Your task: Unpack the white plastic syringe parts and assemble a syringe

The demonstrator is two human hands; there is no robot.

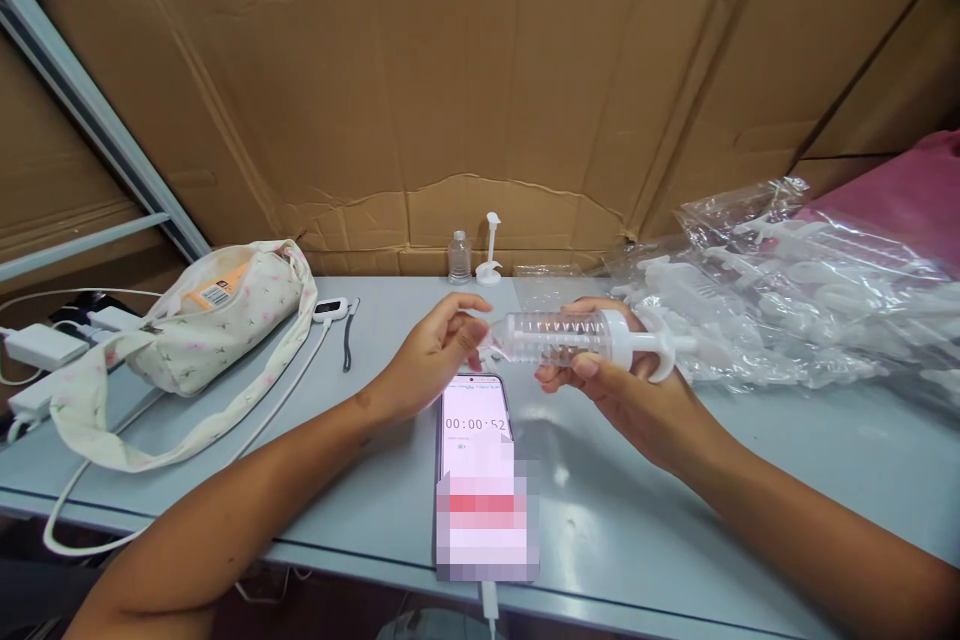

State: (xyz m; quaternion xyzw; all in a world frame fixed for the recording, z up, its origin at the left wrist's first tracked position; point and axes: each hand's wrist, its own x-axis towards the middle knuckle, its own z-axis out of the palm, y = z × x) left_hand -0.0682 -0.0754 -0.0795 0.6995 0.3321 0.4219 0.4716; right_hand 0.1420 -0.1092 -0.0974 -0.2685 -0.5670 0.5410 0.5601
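A clear plastic syringe point(555, 338) with ring markings on its barrel and a white collar and plunger lies level above the table. My right hand point(630, 370) is wrapped round the collar end, with the thumb on the near side and the white plunger handle point(664, 345) jutting out to the right. At the narrow left end, my left hand point(446, 345) has its thumb and fingers closed on the tip, which they partly hide. Below both hands lies a phone point(478, 460) showing a timer, its lower part blurred out.
A small clear bottle point(460, 258) and a white stand-like piece point(490, 255) are at the back by the cardboard wall point(480, 100). Clear bags of white plastic parts point(765, 300) cover the right. A floral pouch point(217, 320), cables and white adapters point(45, 350) occupy the left.
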